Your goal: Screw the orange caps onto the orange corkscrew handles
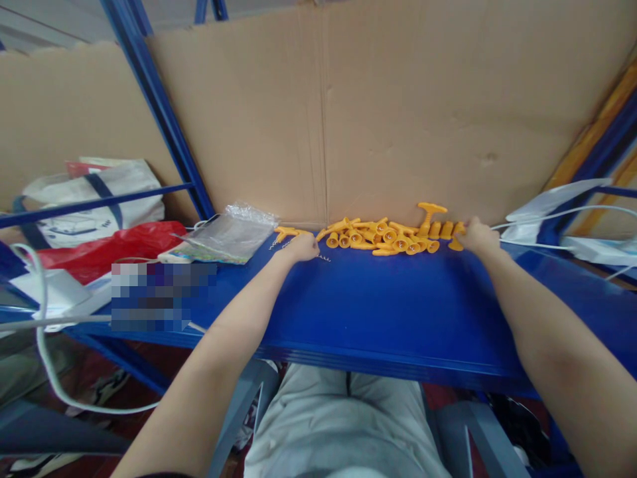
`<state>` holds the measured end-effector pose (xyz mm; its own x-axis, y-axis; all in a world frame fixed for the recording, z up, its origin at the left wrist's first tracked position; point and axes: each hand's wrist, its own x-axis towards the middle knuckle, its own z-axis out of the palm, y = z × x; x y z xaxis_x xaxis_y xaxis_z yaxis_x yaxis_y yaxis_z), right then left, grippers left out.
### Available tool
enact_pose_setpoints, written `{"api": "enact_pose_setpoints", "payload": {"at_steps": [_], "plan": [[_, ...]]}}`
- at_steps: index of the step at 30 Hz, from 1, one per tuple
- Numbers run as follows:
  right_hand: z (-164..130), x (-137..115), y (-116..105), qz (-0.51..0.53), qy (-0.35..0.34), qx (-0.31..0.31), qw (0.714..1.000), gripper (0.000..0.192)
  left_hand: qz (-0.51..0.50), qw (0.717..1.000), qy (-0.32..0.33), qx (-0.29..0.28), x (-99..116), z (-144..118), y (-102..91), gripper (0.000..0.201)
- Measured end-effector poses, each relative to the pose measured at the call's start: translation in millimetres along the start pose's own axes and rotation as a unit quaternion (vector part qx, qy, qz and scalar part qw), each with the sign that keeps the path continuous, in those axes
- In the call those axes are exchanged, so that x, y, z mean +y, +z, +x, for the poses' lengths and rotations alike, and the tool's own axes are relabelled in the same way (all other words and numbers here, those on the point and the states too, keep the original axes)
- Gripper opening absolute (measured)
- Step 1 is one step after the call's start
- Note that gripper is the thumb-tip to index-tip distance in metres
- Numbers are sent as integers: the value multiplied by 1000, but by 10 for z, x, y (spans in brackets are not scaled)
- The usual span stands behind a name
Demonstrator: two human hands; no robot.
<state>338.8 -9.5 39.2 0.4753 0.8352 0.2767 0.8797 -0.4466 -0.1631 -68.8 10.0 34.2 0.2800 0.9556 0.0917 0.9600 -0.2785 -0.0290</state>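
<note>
My left hand (pixel 302 247) is closed low over the table, at the left of a yellow heap. A metal spiral (pixel 324 257) sticks out from under its fingers, apparently part of a corkscrew in my grip. Yellow-handled corkscrews (pixel 284 232) lie just left of that hand. Hollow yellow cone-shaped pieces (pixel 391 236) and yellow handles are piled in the middle. A T-shaped yellow piece (pixel 430 210) stands upright behind them. Several yellow cones (pixel 446 230) stand in a row on the right. At the row's end, my right hand (pixel 480 238) has its fingers closed at a yellow piece, partly hidden.
The blue table (pixel 348 305) backs onto a tall cardboard sheet (pixel 398 119). On the left are a clear plastic bag (pixel 233 232), a red bag (pixel 124 245) and a white cable (pixel 44 372). White cables and a pale object (pixel 547 206) lie at the right.
</note>
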Motion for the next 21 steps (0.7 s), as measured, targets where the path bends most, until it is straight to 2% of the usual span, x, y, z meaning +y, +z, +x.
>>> {"api": "enact_pose_setpoints", "payload": {"at_steps": [8, 16, 21], "plan": [[-43, -75, -56, 4, 9, -41, 999, 47, -15, 1000, 7, 10, -12, -9, 6, 31], [-149, -47, -75, 36, 16, -34, 999, 53, -12, 1000, 14, 6, -10, 3, 2, 31], [-140, 22, 2, 61, 18, -21, 998, 51, 2, 1000, 18, 2, -13, 5, -2, 33]]}}
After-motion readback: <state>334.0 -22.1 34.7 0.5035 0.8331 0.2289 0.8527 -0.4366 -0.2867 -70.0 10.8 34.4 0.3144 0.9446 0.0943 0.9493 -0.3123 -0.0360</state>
